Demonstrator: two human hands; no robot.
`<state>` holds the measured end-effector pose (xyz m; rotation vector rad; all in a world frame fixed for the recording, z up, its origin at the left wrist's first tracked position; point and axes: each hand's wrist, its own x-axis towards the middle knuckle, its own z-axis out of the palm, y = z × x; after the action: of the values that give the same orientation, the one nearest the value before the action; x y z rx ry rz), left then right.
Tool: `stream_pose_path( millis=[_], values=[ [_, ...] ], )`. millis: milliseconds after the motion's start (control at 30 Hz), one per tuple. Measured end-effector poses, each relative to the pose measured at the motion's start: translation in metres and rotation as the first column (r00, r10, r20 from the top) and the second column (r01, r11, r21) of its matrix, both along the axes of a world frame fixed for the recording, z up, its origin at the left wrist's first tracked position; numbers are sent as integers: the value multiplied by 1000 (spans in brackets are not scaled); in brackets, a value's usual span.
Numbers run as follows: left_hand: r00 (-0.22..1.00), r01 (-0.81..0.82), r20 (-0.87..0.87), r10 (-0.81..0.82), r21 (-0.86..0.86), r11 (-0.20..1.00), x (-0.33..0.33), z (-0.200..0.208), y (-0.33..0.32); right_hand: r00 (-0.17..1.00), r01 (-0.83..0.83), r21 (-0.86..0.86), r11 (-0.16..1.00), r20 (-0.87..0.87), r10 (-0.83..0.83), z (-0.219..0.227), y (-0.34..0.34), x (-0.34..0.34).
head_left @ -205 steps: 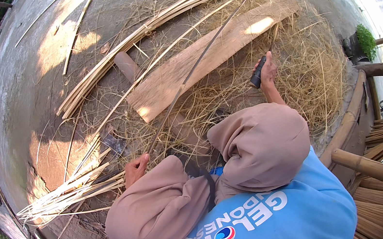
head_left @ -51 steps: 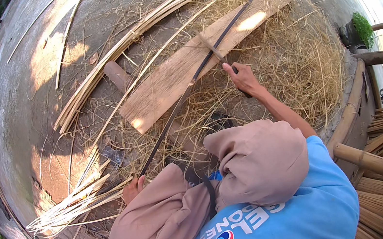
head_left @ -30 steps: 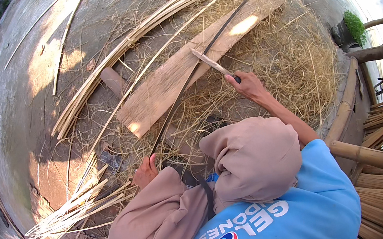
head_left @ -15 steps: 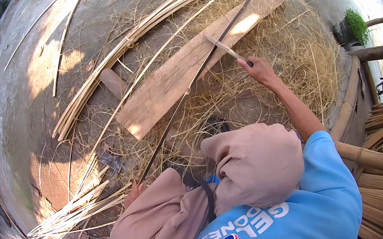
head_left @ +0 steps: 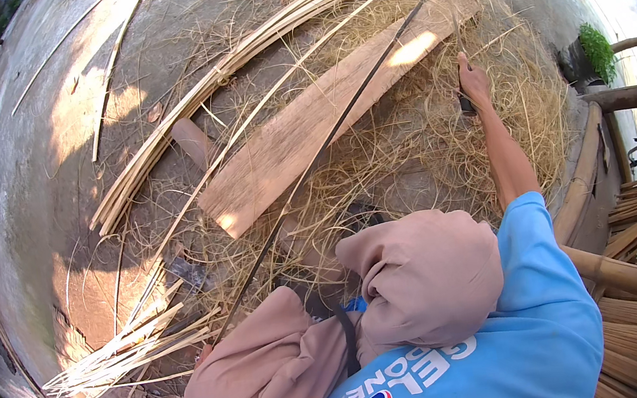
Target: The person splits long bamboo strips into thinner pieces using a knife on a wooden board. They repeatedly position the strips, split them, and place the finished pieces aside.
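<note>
My right hand (head_left: 473, 83) is closed round the dark handle of a knife (head_left: 458, 29). Its blade points away from me, past the right side of the plank (head_left: 338, 107) and over the shavings. A long, thin dark strip (head_left: 336, 123), probably bamboo, runs diagonally across the plank down to my left knee. At its near end, only a sliver of my left hand (head_left: 205, 352) shows beside the knee. The strip runs to that hand; its fingers are mostly hidden.
Curly shavings (head_left: 523, 121) cover the ground around the plank. Beyond it lies a tied bundle of pale strips (head_left: 255, 37), with a brown cylindrical piece (head_left: 192, 142) beneath. More pale strips (head_left: 120, 349) lie at left. A bamboo pole frame (head_left: 626, 270) stands close on my right.
My right hand has swung the knife away from the dark strip, up and to the right. My left hand has drawn the strip slightly toward me, going further behind the knee.
</note>
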<state>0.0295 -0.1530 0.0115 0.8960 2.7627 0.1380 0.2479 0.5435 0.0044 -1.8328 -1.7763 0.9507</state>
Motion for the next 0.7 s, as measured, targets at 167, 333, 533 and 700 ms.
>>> stream_pose_path(
  millis=[167, 333, 533, 700],
  values=[
    [960, 88, -273, -57, 103, 991, -33, 54, -55, 831, -39, -327, 944, -536, -151, 8, -104, -4],
    [746, 92, -666, -22, 71, 993, -97, 127, -169, 819, -101, -498, 861, -533, -213, -11, -202, -18],
    [576, 12, -815, 61, 84, 996, -134, 162, -254, 865, -227, -495, 839, -498, -59, -15, -245, -37],
    [912, -57, -363, 191, 350, 935, -81, 68, -169, 687, -136, -416, 899, -694, -217, -26, -259, -81]
  ],
)
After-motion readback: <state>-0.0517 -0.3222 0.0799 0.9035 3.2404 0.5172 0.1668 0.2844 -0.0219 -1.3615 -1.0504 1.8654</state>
